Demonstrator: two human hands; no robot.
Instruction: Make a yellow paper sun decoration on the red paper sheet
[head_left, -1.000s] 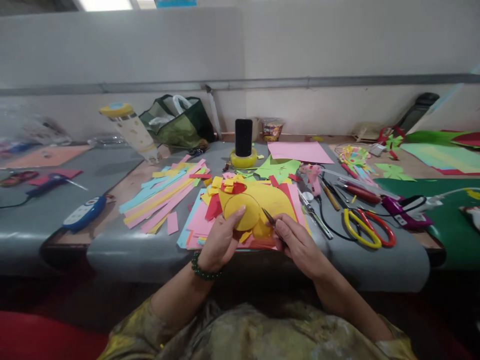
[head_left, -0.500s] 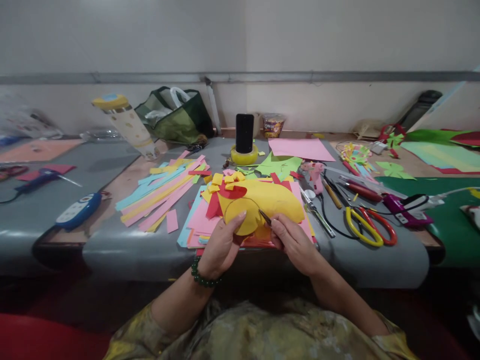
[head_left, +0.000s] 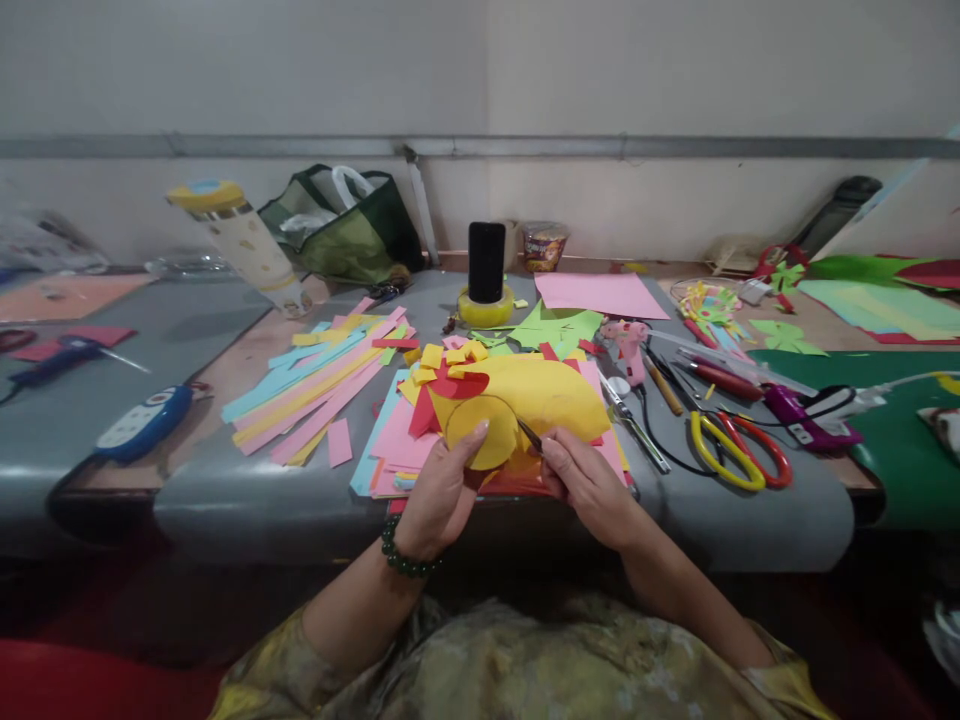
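My left hand [head_left: 444, 490] pinches a yellow paper [head_left: 487, 425] with a dark round outline, its thumb pressed on the lower left of the circle. At the circle's right edge are the dark pointed blades of small scissors [head_left: 531, 438]; my right hand [head_left: 581, 480] is closed around their handles, which are hidden in the fingers. A larger piece of yellow paper [head_left: 562, 390] spreads behind and to the right of the circle. Underneath lies a stack of pink paper [head_left: 386, 440] and other coloured sheets. Red paper pieces [head_left: 461, 384] and small yellow pieces [head_left: 433, 356] lie just beyond.
Coloured paper strips [head_left: 322, 385] fan out to the left. A phone [head_left: 486, 262] stands in a tape roll [head_left: 486, 308]. On the right lie a pink glue gun [head_left: 632, 350], a craft knife [head_left: 637, 430], and scissors with yellow and red handles [head_left: 727, 455]. A tumbler [head_left: 251, 245] stands back left.
The view has shifted slightly, so the table things sit a little further left and up. Both hands keep nearly the same pose, with the blades still at the circle's right edge.
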